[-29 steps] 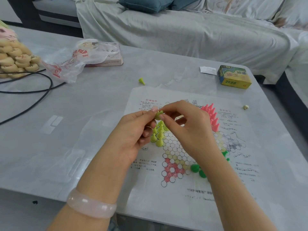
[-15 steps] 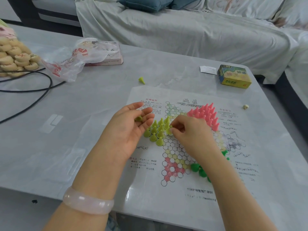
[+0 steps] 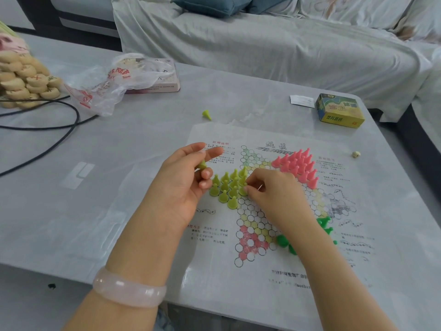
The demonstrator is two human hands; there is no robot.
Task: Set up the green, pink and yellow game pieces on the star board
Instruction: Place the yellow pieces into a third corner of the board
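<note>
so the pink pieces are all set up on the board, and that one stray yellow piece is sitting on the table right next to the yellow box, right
Not quite. The pink pieces do stand on the board, but the head view shows the stray yellow piece alone on the table, well left of the yellow box.

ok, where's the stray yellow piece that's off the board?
In the head view, the stray yellow piece lies alone on the table, just beyond the board sheet's far-left corner, right of the plastic bag.

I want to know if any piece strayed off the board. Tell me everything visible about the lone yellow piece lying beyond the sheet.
The stray yellow piece is a small yellow-green cone-shaped pawn, plastic by its look. It lies tipped over on the bare grey table, just past the paper board's far left corner. It lies apart from both hands and the other pieces.
</note>
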